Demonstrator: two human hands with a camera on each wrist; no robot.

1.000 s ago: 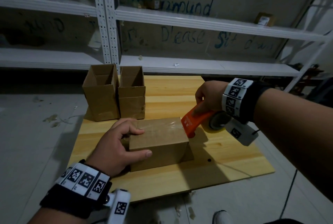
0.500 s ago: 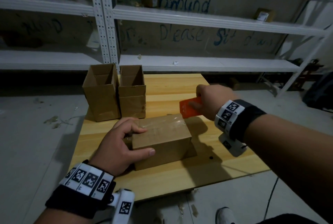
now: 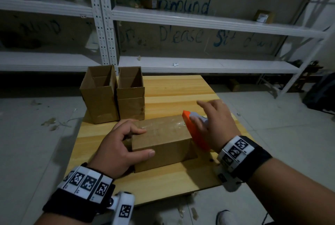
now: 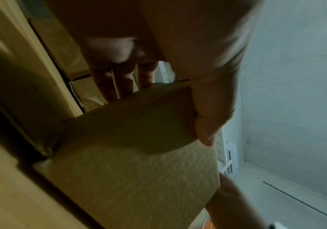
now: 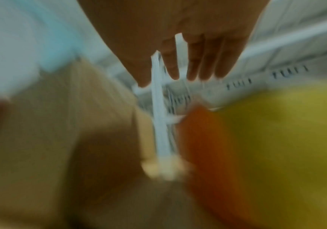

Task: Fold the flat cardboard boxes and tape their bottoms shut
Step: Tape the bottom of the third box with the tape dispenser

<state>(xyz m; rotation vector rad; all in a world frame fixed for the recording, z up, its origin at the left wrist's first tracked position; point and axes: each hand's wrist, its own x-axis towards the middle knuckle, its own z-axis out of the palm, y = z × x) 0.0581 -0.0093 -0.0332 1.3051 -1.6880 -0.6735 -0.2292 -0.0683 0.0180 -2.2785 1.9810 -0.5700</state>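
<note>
three brown cardboard boxes sit on the pale wooden table [image 3: 172, 90]: two open upright boxes [image 3: 112, 94] at the back left, touching, and one closed box with glossy tape on top [image 3: 163, 139] lying near the front. the left hand [image 3: 116, 148] grasps that box's left end, thumb on the near face. the right hand [image 3: 212, 125] has straight, spread fingers over the orange tape dispenser [image 3: 196, 132], which it partly hides; the right wrist view is blurred.

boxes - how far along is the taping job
Two open boxes stand folded at the table's back. The left hand grips a third box, clear tape visible across its top. The right hand is open over the orange tape dispenser. No flat boxes in view.
</note>
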